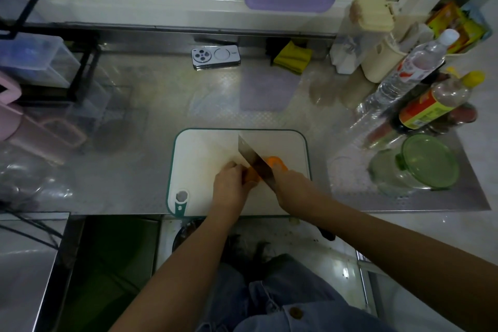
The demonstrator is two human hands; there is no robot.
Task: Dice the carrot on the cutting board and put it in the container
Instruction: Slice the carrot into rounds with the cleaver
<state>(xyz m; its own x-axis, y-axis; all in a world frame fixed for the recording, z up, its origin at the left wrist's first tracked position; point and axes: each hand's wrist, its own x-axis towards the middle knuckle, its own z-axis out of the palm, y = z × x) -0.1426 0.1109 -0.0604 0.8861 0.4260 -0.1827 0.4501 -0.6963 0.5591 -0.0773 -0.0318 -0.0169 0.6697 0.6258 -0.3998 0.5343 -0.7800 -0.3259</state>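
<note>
An orange carrot (275, 162) lies on the white cutting board (204, 148) with a green rim, partly hidden by the knife and both hands. My left hand (230, 183) presses on the carrot's left part. My right hand (289, 183) grips the handle of a broad cleaver (252, 155), whose blade crosses the carrot. A clear glass container (390, 178) with a green lid (429, 160) leaning on it stands to the right of the board.
Bottles (409, 73) and a sauce bottle (436, 102) crowd the right back. A phone (215, 56) and a yellow cloth (292, 58) lie at the back. A black rack with plastic boxes (35, 56) and a pink item (10, 116) stand at the left.
</note>
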